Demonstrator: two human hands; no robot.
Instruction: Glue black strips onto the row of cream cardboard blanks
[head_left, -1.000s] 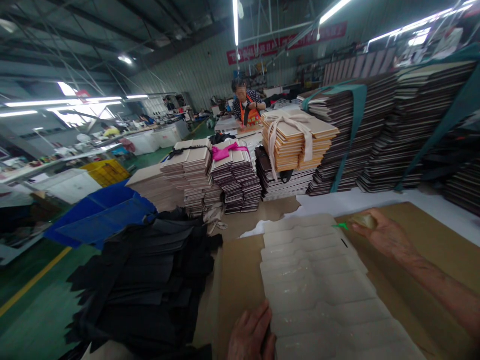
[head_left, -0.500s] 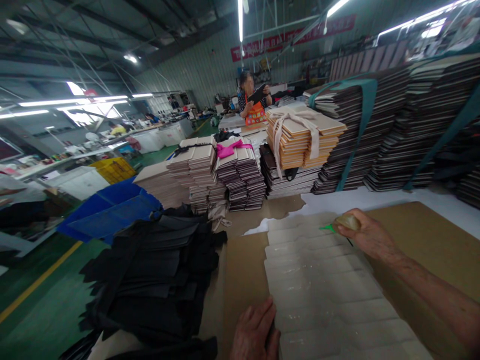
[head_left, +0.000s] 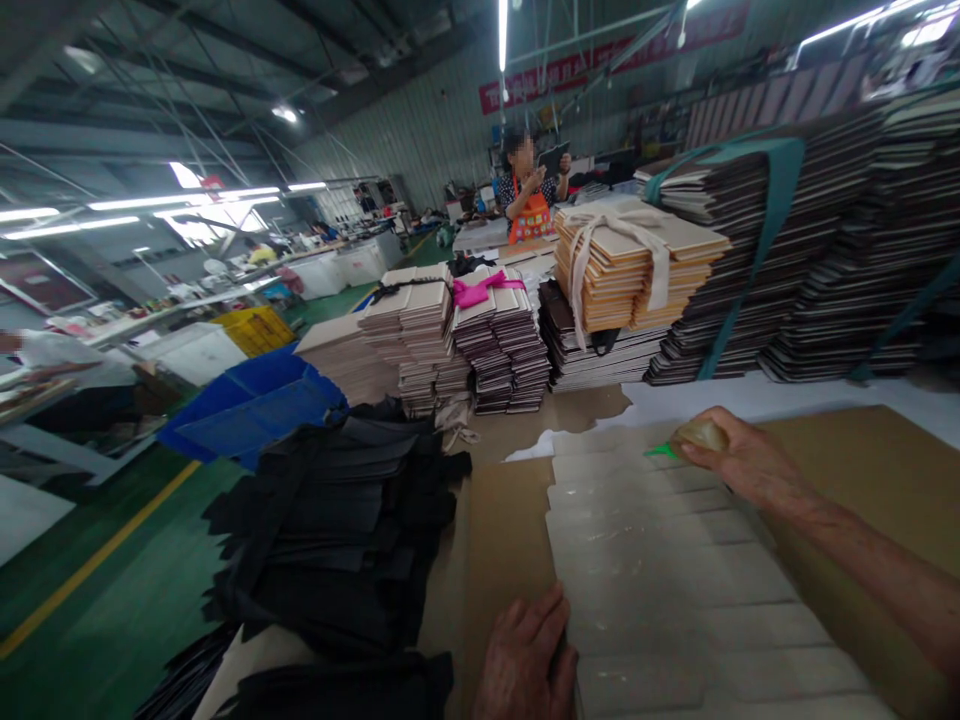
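Note:
My right hand (head_left: 750, 460) is closed around a squeeze bottle (head_left: 701, 436) with a yellowish, translucent body and a green nozzle (head_left: 661, 451). The nozzle points left, just over the far end of a row of overlapping pale grey-beige panels (head_left: 660, 560). Small shiny wet-looking spots show along the panels' left part. My left hand (head_left: 529, 655) lies at the row's near left edge, fingers extended and resting on the brown board (head_left: 510, 520) and panel edge. Its thumb side is partly shaded, and I see nothing held in it.
Black fabric pieces (head_left: 337, 530) are heaped on the left. Behind stand tied stacks of beige panels (head_left: 412, 330), yellow-edged panels (head_left: 637, 265) and tall dark stacks (head_left: 810, 240). A blue bin (head_left: 255, 400) is on the floor. Across, a person in an orange apron (head_left: 531, 215) holds something dark.
The view has swung slightly left, so everything sits farther right. The bottle's nozzle has shifted a little leftward over the panels. My left hand stays by the panel edge.

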